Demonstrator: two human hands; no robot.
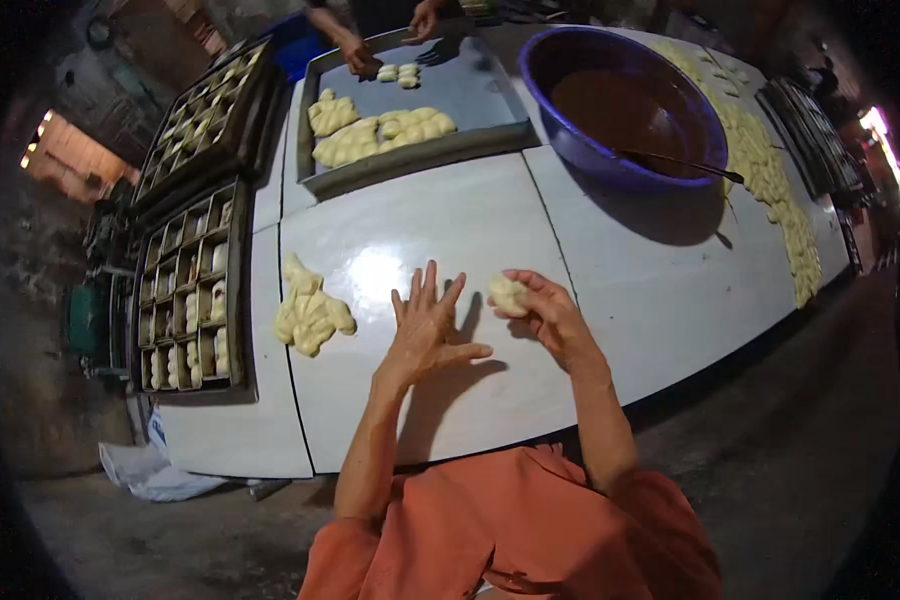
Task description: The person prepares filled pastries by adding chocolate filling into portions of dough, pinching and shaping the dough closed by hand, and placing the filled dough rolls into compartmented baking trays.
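Observation:
My left hand (425, 340) is spread with fingers apart at the middle of the white tabletop (450, 410), casting a shadow; whether its fingertips touch the surface I cannot tell. My right hand (545, 315), just beside it, grips a small pale lump of dough (506, 296) between thumb and fingers. Left of both hands lies a loose, lobed pile of soft dough pieces (310, 310). Farther left, a grid of metal moulds (185, 285) holds short dough rolls in several compartments.
Another mould set (195, 125) sits behind. A metal tray (420, 150) holds dough, where a co-worker's hands (355, 55) work. A purple basin (590, 160) of brown filling, with a long utensil, stands back right, beside rows of dough pieces (790, 240) and dark stacked trays (800, 135).

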